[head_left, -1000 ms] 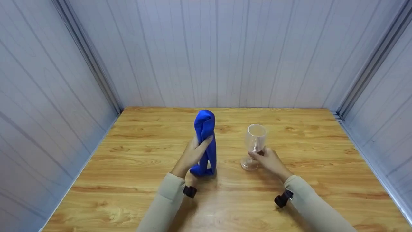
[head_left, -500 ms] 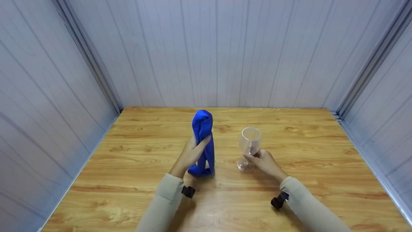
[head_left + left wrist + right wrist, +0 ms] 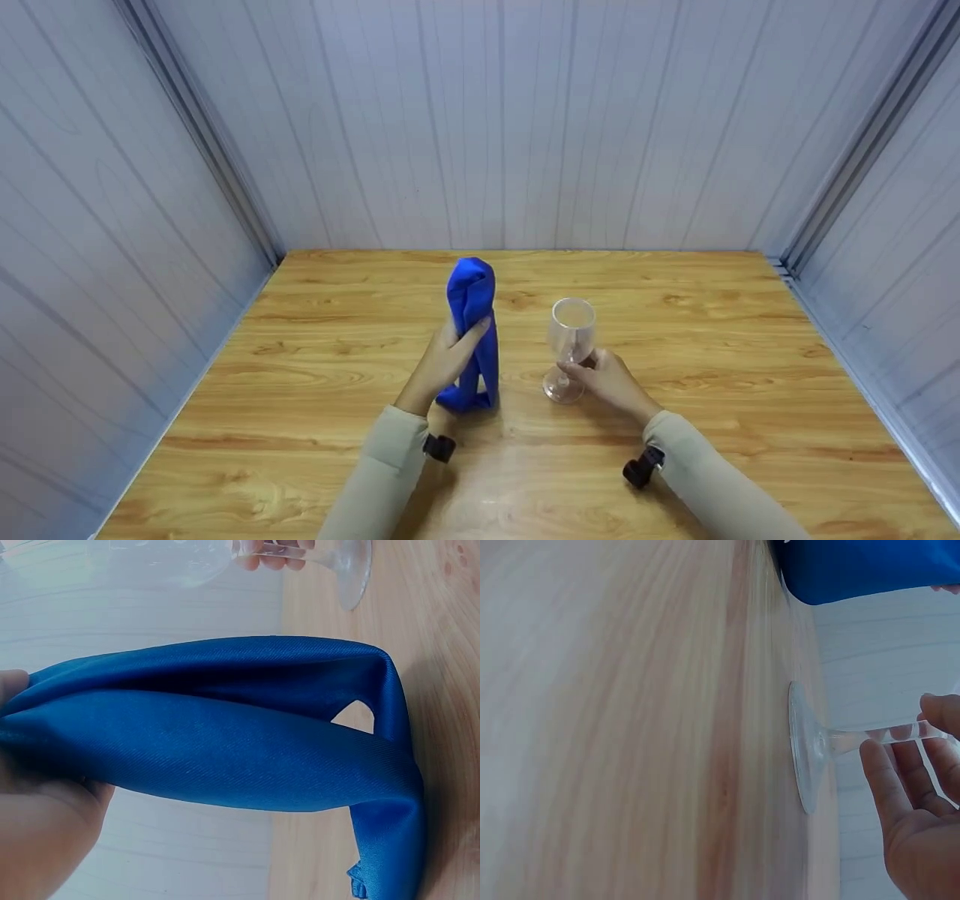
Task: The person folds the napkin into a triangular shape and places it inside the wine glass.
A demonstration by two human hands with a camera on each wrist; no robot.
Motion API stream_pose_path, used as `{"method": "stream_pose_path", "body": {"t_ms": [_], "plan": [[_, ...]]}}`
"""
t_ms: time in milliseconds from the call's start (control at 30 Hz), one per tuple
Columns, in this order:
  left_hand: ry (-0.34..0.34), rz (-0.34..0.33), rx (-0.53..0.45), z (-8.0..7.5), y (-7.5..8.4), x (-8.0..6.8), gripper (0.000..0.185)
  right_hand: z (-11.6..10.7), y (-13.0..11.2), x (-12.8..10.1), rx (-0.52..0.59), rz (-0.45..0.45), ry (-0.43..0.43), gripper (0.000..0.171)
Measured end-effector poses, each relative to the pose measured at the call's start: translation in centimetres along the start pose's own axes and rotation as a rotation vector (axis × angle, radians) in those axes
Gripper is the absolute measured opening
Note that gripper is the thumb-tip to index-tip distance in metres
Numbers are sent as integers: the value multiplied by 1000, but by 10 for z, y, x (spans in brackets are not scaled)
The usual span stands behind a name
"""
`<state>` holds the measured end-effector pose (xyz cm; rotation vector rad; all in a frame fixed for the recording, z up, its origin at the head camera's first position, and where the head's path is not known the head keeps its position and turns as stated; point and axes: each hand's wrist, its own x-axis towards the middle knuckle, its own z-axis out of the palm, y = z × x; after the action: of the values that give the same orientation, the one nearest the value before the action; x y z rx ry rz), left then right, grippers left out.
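Note:
My left hand (image 3: 444,358) grips the middle of a blue satin cloth (image 3: 477,300), which is folded into a tall upright form. Its lower end reaches the wooden table, and the left wrist view shows an opening between the cloth's folds (image 3: 225,754). To its right, my right hand (image 3: 611,381) pinches the stem of a clear wine glass (image 3: 572,330). Upright, with its bowl at the top, the glass stands apart from the cloth. In the right wrist view the fingers and thumb curl round the stem above the round foot (image 3: 804,750); whether that foot touches the table I cannot tell.
The wood-grain table (image 3: 315,450) spreads under both arms. Pale panelled walls (image 3: 502,127) close it in at the back, left and right. A small black device (image 3: 439,448) sits on my left wrist, another black device (image 3: 641,469) on my right.
My right hand has brought the wine glass left and a little nearer to me, closer to the cloth. The left hand and the cloth have shifted very slightly left.

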<state>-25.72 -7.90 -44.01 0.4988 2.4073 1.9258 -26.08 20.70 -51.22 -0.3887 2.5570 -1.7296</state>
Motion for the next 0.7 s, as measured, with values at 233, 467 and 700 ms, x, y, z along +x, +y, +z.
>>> {"method": "stream_pose_path", "body": {"t_ms": [233, 467, 700], "plan": [[2, 7, -5, 1, -1, 0, 66, -1, 0, 1, 8, 30, -28, 56], [-2, 13, -1, 1, 4, -2, 65, -14, -9, -3, 24, 10, -58, 69], [-1, 11, 2, 1, 0, 1, 63, -33, -21, -6, 13, -32, -71, 87]]}}
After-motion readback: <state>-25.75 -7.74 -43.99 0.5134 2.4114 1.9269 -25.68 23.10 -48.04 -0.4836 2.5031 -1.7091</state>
